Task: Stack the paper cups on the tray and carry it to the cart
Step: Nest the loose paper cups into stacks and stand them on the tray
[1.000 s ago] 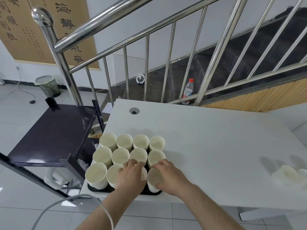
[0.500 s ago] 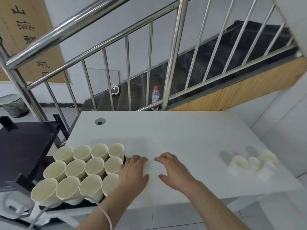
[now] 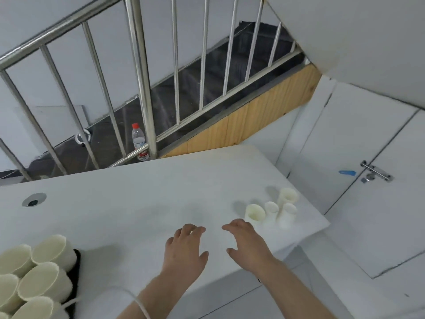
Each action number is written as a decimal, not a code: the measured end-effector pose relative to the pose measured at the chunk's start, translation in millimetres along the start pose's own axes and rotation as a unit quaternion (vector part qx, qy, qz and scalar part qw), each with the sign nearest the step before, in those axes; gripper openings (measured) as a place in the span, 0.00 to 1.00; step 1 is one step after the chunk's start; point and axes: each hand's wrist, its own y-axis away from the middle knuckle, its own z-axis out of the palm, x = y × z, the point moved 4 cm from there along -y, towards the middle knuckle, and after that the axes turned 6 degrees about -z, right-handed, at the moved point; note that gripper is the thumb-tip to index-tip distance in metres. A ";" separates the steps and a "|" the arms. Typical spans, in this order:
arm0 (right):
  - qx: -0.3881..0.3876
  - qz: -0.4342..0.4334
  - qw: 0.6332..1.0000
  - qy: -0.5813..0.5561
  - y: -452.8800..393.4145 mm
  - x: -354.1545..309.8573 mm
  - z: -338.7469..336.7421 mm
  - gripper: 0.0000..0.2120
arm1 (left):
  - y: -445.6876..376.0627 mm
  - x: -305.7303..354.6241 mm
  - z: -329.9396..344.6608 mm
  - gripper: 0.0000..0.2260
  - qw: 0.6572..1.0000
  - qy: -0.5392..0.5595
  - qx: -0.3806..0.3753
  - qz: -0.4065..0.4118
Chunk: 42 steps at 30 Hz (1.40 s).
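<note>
Two bare hands are out over a white table (image 3: 138, 203). The left hand (image 3: 185, 248) is palm down with its fingers a little bent and spread, and it holds nothing. The right hand (image 3: 247, 244) looks the same, palm down, fingers loose and apart, with nothing in it. The hands are side by side with a gap between them. I cannot tell if they touch the table or float just over it. A thin white cord (image 3: 142, 307) crosses the left arm. At the far left, near the table's edge, sits a black tray (image 3: 74, 270) full of paper cups (image 3: 46, 284). The cups stand close together with their open tops up, and the picture cuts some of them off. The tray is well apart from both hands. On the right side of the table stands a small group of four more cups (image 3: 271, 210). They are near each other, and the closest one is just past the right hand's fingers. There is a round hole (image 3: 34, 199) in the table at the back left. Behind the table is a shiny metal rail (image 3: 140, 77) with dark stairs (image 3: 207, 84) beyond it. A bottle (image 3: 138, 141) with a red cap stands by the rail. A white door (image 3: 368, 215) with a metal latch (image 3: 376, 172) is on the right.
</note>
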 end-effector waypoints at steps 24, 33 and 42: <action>-0.124 0.160 0.973 0.106 -90.9 228.9 -33.5 0.31 | -189.6 114.1 72.3 0.24 0.996 0.028 -0.074 0.038; -0.145 0.099 0.975 0.138 -116.5 240.6 -30.0 0.25 | -188.2 115.1 86.3 0.24 0.997 0.043 -0.059 -0.021; 0.050 0.089 0.975 -0.197 -139.3 216.6 -95.9 0.24 | -201.9 122.5 87.5 0.37 0.991 0.120 -0.038 -0.043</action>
